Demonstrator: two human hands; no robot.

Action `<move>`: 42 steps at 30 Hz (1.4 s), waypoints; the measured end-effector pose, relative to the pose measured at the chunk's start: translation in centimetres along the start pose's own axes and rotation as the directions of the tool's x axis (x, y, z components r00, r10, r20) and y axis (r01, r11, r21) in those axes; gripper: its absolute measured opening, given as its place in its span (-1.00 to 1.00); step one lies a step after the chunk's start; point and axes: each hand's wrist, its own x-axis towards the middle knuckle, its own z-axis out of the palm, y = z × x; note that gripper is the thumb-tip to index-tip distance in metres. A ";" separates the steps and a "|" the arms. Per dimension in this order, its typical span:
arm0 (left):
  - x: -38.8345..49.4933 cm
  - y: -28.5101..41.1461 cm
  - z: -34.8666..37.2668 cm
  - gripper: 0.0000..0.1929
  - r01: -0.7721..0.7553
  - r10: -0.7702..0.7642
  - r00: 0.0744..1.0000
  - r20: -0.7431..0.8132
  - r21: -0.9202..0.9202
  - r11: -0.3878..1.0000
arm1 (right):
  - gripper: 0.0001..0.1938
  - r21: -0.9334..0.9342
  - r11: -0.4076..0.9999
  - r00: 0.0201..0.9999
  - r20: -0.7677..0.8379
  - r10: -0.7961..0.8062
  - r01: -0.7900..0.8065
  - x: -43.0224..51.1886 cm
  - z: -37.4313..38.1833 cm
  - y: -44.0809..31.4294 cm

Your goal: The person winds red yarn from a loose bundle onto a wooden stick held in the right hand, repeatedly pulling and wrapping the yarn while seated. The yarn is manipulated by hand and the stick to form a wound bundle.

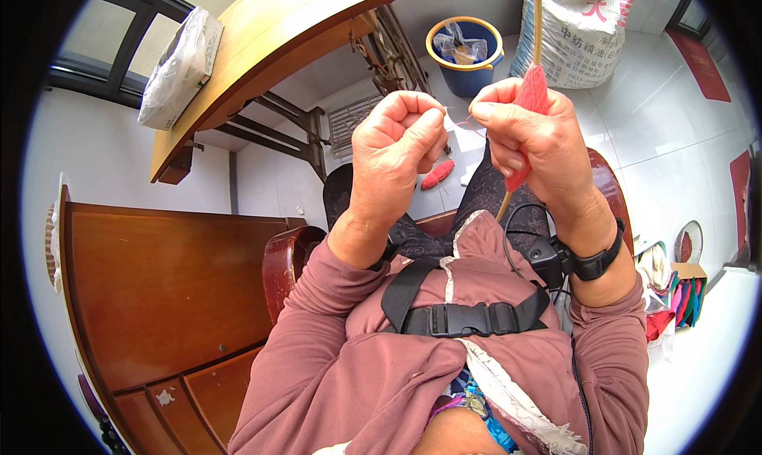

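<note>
My right hand (545,128) grips a slim wooden stick (537,20) whose middle is thickly wound with red thread (531,92). The stick is nearly upright in the picture, and its lower end comes down by my jacket. A loose pinkish thread (476,128) curves across the small gap between my hands. Thumb and forefinger of my left hand (402,139) pinch its other end, the remaining fingers curled in. Below and between my hands, a spindle-shaped bundle of red thread (438,175) lies on the tiled floor with a loose tail.
At upper left stands a wooden-topped table (286,20) on a dark metal treadle frame (297,133), bearing a bag-covered box (181,68). A blue bucket (467,77) and a printed woven sack (571,44) stand ahead. A wooden cabinet (161,288) is at left; a box of coloured cloth (689,297) is at right.
</note>
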 end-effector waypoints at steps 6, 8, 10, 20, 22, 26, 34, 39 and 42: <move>0.1 -0.5 -0.8 -0.91 0.120 -0.117 0.992 -0.054 0.052 0.991 | -0.90 0.157 0.985 0.997 0.040 0.067 -0.073 0.1 -0.3 -0.3; 0.2 -0.7 -1.1 -0.92 0.134 -0.127 0.989 -0.077 0.102 0.986 | -0.90 0.154 0.984 0.995 0.050 0.082 -0.089 0.1 -0.3 -0.4; 0.8 -0.9 -1.1 -0.90 0.042 -0.021 0.992 -0.128 0.167 0.985 | -0.90 0.126 0.987 0.994 0.053 0.091 -0.097 0.0 -0.2 -0.5; 0.9 -0.3 -0.7 -0.88 0.269 -0.250 0.963 0.101 -0.283 0.921 | -0.93 -0.318 0.934 0.984 -0.027 -0.177 0.160 0.0 1.1 1.1; 0.8 -0.4 -0.7 -0.88 0.300 -0.277 0.953 0.121 -0.283 0.911 | -0.92 -0.311 0.935 0.984 -0.006 -0.180 0.170 0.2 1.0 1.4; 0.7 -0.8 -0.7 -0.88 0.339 -0.307 0.940 0.147 -0.301 0.891 | -0.92 -0.294 0.945 0.987 -0.022 -0.158 0.145 0.2 1.0 1.7; 0.6 -1.2 -0.7 -0.90 0.302 -0.282 0.953 0.109 -0.293 0.907 | -0.93 -0.232 0.964 0.985 -0.085 -0.149 0.126 0.2 1.0 1.9; 0.8 -1.2 -1.3 -0.91 0.283 -0.261 0.958 0.121 -0.233 0.931 | -0.88 -0.131 0.989 0.994 -0.067 -0.082 0.073 0.3 0.7 1.3; 1.2 -0.8 -2.0 -0.92 0.214 -0.207 0.977 0.055 -0.292 0.932 | -0.83 0.017 0.999 0.997 -0.058 -0.046 0.047 0.5 0.2 0.9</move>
